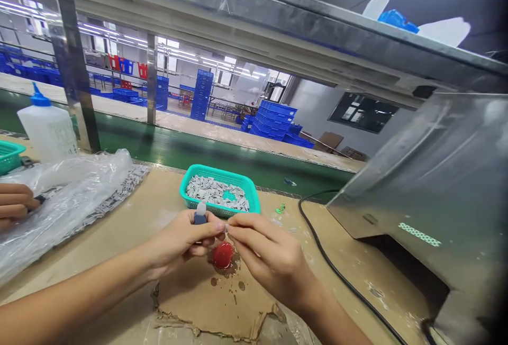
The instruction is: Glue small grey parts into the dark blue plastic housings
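Note:
My left hand (198, 236) is closed around a small dark blue part with a pale grey tip (201, 212). Its thumb and finger meet my right hand (265, 244) at a tiny pale piece (226, 227), which my right fingertips pinch; its kind is too small to make out. Just below both hands, a round red object (223, 255) sits on a torn cardboard sheet (206, 302) amid dark wet spots. Behind them stands a turquoise basket (254, 197) with many small grey pieces (210, 190).
At the left, another person's hand (16, 202) rests by clear plastic sheeting (91, 181) over grey pieces. A white bottle (47, 128) with a blue nozzle stands behind. A black cable (325, 255) and a metal housing (428, 175) flank the right; a green conveyor (166, 146) runs beyond.

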Motion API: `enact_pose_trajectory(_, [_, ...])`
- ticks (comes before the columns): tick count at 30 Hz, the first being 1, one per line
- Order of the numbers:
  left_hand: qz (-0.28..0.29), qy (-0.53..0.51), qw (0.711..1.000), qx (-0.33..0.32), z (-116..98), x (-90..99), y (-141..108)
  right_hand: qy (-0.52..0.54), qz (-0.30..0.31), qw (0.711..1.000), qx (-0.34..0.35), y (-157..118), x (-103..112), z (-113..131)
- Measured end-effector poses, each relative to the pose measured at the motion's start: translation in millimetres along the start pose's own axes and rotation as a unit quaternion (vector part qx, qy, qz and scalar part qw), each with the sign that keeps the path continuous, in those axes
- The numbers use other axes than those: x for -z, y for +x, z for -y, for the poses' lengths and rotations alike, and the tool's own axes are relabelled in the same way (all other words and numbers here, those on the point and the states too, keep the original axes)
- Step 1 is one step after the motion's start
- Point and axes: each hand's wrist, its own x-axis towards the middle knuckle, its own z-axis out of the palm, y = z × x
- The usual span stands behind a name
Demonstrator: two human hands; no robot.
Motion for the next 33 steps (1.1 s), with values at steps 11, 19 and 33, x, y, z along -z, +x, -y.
enact_pose_trajectory(11, [-0.066,-0.143,0.986,0.061,-11.8,12.1,4.7,0.059,0.023,0.961,-0.269,-31.9,-2.0,-19.0])
enact_pose_trajectory(19, [-0.036,-0.095,0.994,0.038,-6.6,17.5,7.2,0.051,0.071,0.965,-0.249,-41.9,-17.2,-15.9])
enact_pose_trajectory(33, [-0.058,-0.161,0.985,0.014,-6.7,17.7,7.5,0.022,0.033,0.986,-0.164,-48.7,-26.3,-16.6])
